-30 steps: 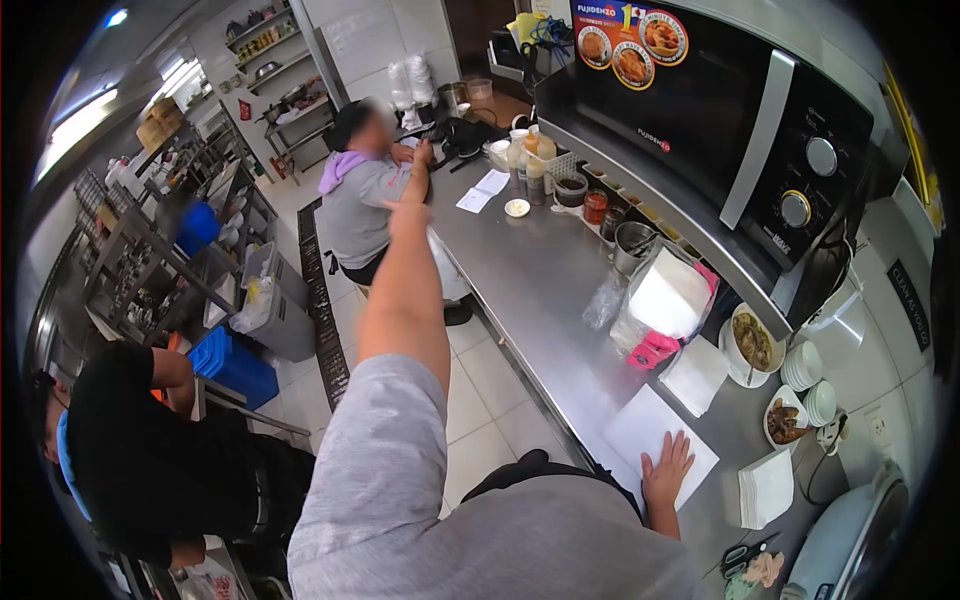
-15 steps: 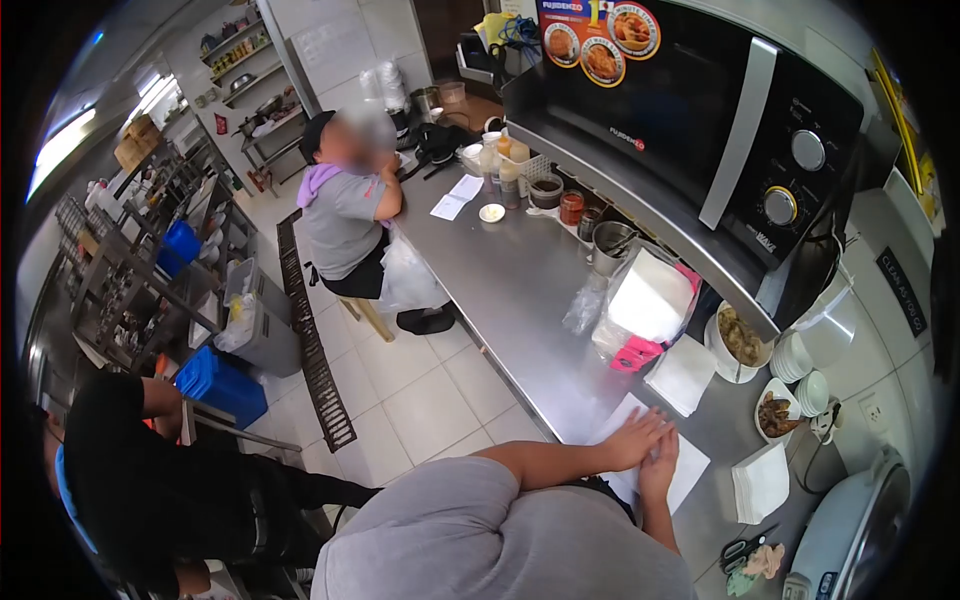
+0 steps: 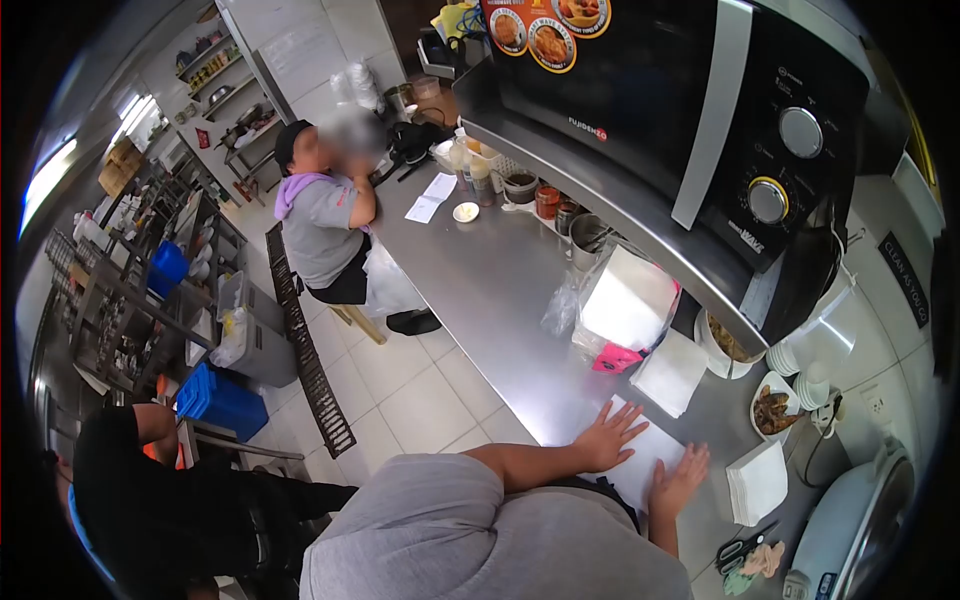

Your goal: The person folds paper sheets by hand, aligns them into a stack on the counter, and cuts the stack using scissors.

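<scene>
While left hand (image 3: 607, 441) and right hand (image 3: 680, 482) rest, fingers spread, on paper (image 3: 653, 448), it looks light, easily creased; best held by edges.

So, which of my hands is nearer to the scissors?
Right. Your right hand is spread at the side of the white paper toward the scissors; your left hand is farther off, beyond it.

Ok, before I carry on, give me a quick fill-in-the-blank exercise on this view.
The left hand and right hand lie over a white sheet of ____.
The microwave has ____ round knobs on its front.
The wall sign ends CLEAN AS YOU ____.
The seated person wears a ____ cap.

Missing words: paper; two; GO; black.
</scene>
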Available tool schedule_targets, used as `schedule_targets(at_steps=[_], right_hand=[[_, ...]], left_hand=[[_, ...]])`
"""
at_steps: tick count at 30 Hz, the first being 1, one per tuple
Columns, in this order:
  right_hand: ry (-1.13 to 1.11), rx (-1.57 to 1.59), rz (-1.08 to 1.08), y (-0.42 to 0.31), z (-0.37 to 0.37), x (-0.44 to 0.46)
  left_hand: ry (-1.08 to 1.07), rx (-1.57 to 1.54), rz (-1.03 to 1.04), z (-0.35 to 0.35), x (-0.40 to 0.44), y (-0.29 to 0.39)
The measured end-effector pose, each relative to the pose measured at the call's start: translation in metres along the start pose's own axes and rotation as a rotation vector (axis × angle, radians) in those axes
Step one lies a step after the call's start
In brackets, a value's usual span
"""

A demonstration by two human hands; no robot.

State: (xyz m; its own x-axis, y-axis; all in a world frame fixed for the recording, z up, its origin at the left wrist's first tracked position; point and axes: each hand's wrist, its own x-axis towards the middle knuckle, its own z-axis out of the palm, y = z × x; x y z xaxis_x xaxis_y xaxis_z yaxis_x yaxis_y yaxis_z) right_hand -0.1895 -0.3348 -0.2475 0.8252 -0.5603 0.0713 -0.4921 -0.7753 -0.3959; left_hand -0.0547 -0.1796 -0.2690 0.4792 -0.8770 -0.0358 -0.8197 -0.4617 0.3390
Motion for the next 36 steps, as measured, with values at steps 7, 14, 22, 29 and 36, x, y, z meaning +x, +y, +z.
schedule_targets(at_steps=[7, 14, 22, 29, 36], right_hand=[[-0.236, 0.238, -0.353, -0.033, 0.041, 0.025], [-0.247, -0.021, -0.307, 0.002, 0.015, 0.016], [-0.211, -0.042, -0.344, 0.003, 0.013, 0.010], [-0.184, -0.047, -0.348, 0.005, 0.017, 0.013], [-0.217, -0.048, -0.291, -0.003, 0.012, 0.010]], left_hand=[[-0.096, 0.071, 0.008, -0.001, 0.008, -0.005], [-0.021, -0.016, 0.014, -0.002, 0.010, -0.008], [-0.179, -0.187, 0.204, -0.006, 0.031, 0.023], [-0.127, -0.174, 0.196, 0.008, 0.030, 0.009], [0.000, -0.020, 0.039, -0.001, 0.003, -0.031]])
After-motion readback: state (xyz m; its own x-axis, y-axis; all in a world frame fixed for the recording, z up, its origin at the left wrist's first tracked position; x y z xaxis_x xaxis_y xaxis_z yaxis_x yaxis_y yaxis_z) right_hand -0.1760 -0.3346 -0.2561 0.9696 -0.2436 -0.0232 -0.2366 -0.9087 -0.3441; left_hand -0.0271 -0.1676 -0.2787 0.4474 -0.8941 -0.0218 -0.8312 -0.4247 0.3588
